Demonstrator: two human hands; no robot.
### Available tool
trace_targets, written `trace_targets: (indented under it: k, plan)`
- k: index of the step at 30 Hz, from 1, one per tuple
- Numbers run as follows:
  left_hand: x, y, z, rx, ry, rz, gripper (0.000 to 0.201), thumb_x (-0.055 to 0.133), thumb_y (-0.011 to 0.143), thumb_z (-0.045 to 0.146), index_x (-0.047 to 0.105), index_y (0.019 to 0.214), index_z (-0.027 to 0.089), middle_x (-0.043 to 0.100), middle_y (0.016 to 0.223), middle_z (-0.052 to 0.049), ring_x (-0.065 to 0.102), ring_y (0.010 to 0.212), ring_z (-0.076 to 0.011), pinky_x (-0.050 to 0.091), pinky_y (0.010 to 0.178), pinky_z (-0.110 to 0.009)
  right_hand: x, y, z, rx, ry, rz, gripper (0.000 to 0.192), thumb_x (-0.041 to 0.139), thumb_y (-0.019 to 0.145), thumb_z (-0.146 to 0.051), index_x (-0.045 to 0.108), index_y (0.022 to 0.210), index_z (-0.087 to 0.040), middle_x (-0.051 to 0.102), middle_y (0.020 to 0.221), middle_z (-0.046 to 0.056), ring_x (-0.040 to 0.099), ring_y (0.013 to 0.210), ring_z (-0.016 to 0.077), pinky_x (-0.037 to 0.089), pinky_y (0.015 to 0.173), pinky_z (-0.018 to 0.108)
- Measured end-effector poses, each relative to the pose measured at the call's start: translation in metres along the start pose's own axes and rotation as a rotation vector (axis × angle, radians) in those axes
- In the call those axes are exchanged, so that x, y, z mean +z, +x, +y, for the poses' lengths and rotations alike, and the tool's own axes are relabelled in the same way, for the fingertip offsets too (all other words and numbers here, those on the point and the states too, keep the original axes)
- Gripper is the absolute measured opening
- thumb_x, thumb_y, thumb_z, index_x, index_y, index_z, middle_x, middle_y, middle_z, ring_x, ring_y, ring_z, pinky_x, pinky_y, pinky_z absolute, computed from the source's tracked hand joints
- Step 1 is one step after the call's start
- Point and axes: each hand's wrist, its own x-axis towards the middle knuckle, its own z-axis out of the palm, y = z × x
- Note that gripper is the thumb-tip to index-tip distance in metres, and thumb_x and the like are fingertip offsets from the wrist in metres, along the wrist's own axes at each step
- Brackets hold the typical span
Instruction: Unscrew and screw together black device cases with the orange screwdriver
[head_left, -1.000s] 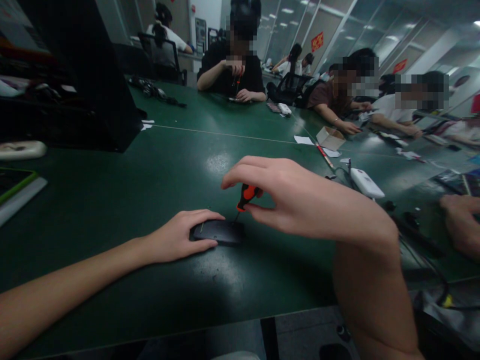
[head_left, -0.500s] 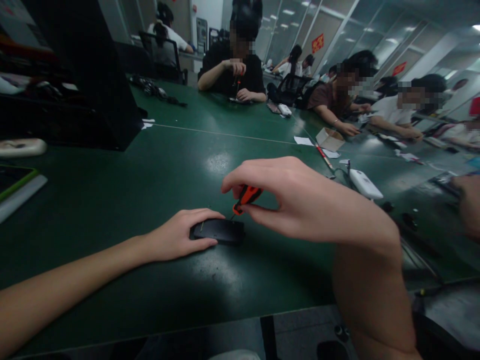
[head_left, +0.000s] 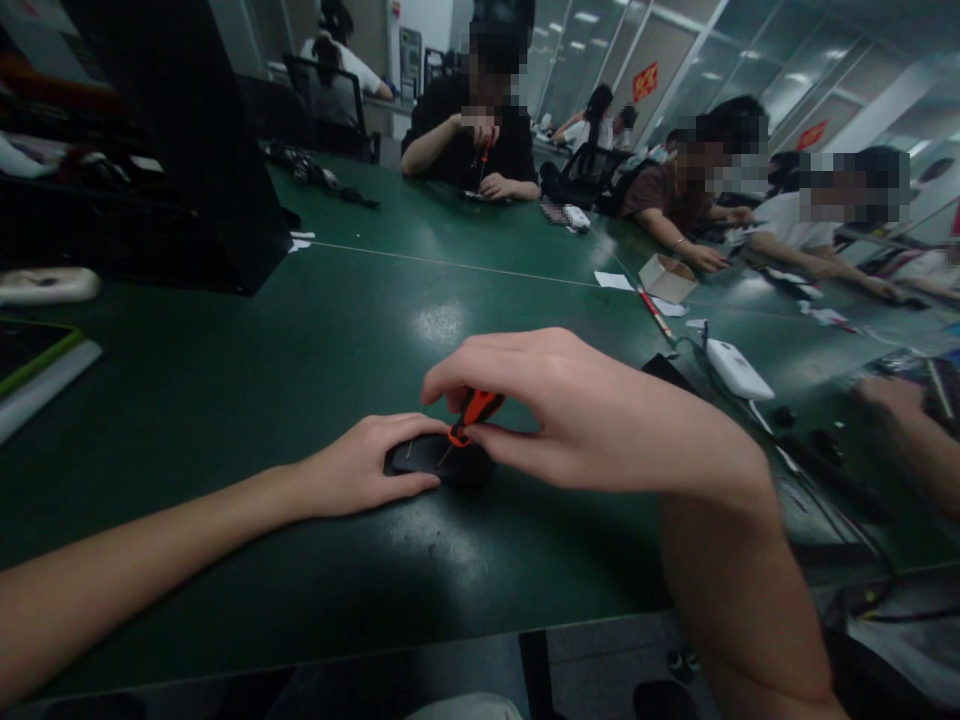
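Note:
On the green table top (head_left: 300,590) lies a small black oblong device (head_left: 416,460) with a smooth casing; its exact kind I cannot make out. My left hand (head_left: 367,465) grips its left end, thumb along the near side and fingers along the far side. Above its right part, my right hand (head_left: 555,410) pinches a screwdriver (head_left: 478,408) with an orange and black handle. The thin shaft slants down to the left, its tip at the device's upper face. Whether the tip sits in a screw cannot be seen. My right fingers partly hide the handle.
A black stand (head_left: 187,150) rises at the left, near a green-edged device (head_left: 37,360). To the right are a white power bank-like box (head_left: 739,370), cables and a small carton (head_left: 666,278). Across the table a person (head_left: 450,140) works with a screwdriver; another person's hand (head_left: 896,400) is at the right.
My right hand has shifted left and slightly down, bringing the screwdriver from the device's far edge over its upper face. My left hand keeps its hold on the device.

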Motion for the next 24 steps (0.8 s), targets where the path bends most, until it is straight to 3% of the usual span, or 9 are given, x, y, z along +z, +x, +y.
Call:
trace_targets:
  k: [5,10,15,20,24]
  plan:
    - [-0.001,0.001,0.002,-0.006,-0.017,-0.015,0.039,0.069,0.092,0.039,0.063,0.127,0.023,0.071,0.124,-0.007,0.067,0.113,-0.0262,0.052,0.101,-0.037,0.002,0.002,-0.003,0.003,-0.017,-0.014,0.013,0.052,0.096,-0.018,0.063,0.103,-0.016,0.067,0.097,0.006,0.060,0.086,0.0158,0.043,0.078,0.028]
    - [-0.001,0.000,0.002,0.003,-0.017,-0.003,0.041,0.068,0.093,0.040,0.061,0.130,0.022,0.071,0.120,-0.007,0.068,0.108,-0.0261,0.053,0.097,-0.037,0.002,-0.001,-0.009,0.000,-0.026,-0.041,0.027,0.053,0.090,-0.007,0.063,0.113,-0.017,0.062,0.125,0.010,0.060,0.105,0.0176,0.046,0.086,0.030]
    - [-0.001,-0.001,0.002,0.001,-0.018,-0.008,0.040,0.069,0.093,0.039,0.061,0.128,0.022,0.070,0.125,-0.007,0.067,0.114,-0.0264,0.051,0.101,-0.037,0.004,-0.002,-0.010,0.051,-0.082,-0.030,0.019,0.051,0.094,-0.012,0.063,0.107,-0.017,0.064,0.111,0.009,0.061,0.097,0.0182,0.047,0.082,0.031]
    - [0.001,-0.001,0.000,0.016,-0.006,0.011,0.040,0.069,0.093,0.038,0.061,0.129,0.022,0.071,0.124,-0.007,0.068,0.111,-0.0260,0.053,0.097,-0.036,0.006,-0.002,-0.011,0.001,-0.049,-0.020,0.027,0.053,0.091,-0.007,0.061,0.114,-0.019,0.058,0.130,0.011,0.059,0.109,0.0184,0.048,0.090,0.033]
    - [0.001,0.000,0.001,0.006,-0.014,0.006,0.040,0.070,0.092,0.037,0.061,0.128,0.022,0.071,0.126,-0.006,0.068,0.114,-0.0260,0.052,0.100,-0.037,0.008,-0.001,-0.011,0.055,-0.145,-0.015,0.016,0.052,0.097,-0.016,0.063,0.108,-0.015,0.062,0.115,0.010,0.059,0.097,0.0178,0.046,0.082,0.031]
